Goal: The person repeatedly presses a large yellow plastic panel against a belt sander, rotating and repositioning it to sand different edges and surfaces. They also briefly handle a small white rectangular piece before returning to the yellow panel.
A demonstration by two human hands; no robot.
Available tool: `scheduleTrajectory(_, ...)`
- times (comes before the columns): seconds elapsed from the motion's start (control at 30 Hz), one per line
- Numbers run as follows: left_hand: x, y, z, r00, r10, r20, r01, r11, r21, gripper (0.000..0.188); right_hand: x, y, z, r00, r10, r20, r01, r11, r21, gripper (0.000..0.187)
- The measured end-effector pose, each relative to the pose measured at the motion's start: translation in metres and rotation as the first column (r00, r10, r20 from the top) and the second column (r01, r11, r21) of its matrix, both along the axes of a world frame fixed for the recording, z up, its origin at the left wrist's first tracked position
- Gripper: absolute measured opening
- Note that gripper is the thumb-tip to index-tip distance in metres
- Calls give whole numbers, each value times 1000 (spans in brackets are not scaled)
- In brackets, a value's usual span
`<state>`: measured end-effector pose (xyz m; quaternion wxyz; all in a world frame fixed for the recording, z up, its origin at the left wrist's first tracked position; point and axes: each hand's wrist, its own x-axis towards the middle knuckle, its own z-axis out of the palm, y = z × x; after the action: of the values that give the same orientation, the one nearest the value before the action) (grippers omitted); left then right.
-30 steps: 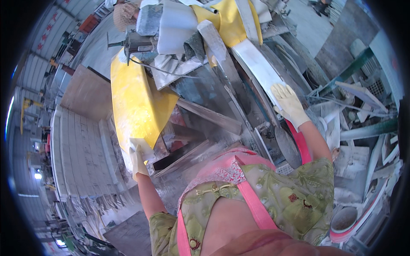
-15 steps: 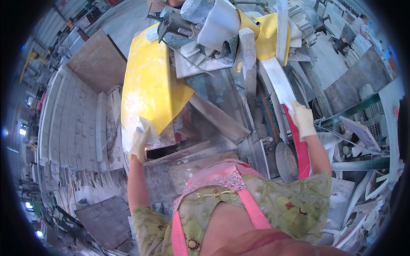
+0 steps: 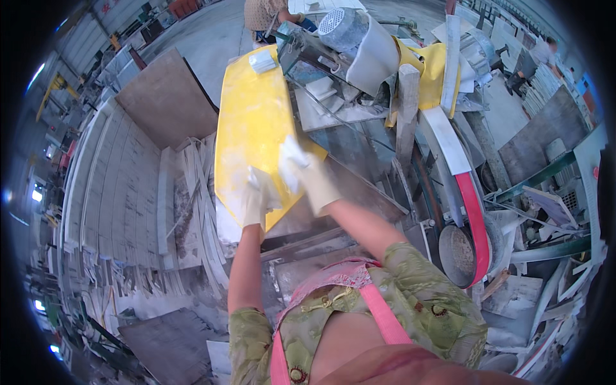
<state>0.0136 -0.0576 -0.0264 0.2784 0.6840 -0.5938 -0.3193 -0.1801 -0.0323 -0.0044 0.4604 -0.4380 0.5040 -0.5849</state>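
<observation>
A yellow sheet [image 3: 253, 109] drapes over a bench in front of me, its near corner hanging down toward me. Both my hands wear cream gloves and are over the sheet's near part. My left hand [image 3: 259, 199] has its fingers closed, with a small white piece [image 3: 258, 176] showing at the fingertips. Beside it, to the right, my right hand [image 3: 307, 173] is smeared by motion. White shows at its fingertips, but whether that is dust or a held piece I cannot tell. A small white block [image 3: 262, 62] lies on the sheet's far end.
At the right, a belt with a white stretch [image 3: 444, 138] and a red stretch [image 3: 473, 224] runs past a round wheel [image 3: 457, 255]. A motor [image 3: 340, 29] stands beyond the sheet. Long grey slabs [image 3: 115, 173] are stacked at left. Another person [image 3: 266, 16] is at the far side.
My right hand has left the belt at the right and come across to the yellow sheet beside my left hand. The whole view has shifted, with things appearing further right and lower.
</observation>
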Motion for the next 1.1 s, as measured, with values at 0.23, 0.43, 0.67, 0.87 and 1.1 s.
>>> scheduleTrajectory(0.23,23,-27,-20,746,156,-647,157,903,399,59,61,10,-15,957,277,-81,-283,956,-76,93)
scheduleTrajectory(0.43,5,-21,-19,980,-75,-183,90,993,73,61,2,1,-7,412,510,-755,-570,791,223,87)
scheduleTrajectory(0.67,-19,-5,-6,994,94,-49,-92,995,48,53,-196,50,-34,709,-52,-703,-12,996,-85,36)
scheduleTrajectory(0.87,-27,-13,-20,918,172,358,-122,980,-160,46,-380,118,-26,463,-511,-724,527,815,-239,34)
scheduleTrajectory(1.1,-66,18,27,948,267,-172,-259,963,69,41,-456,216,-12,132,14,-991,213,976,43,67)
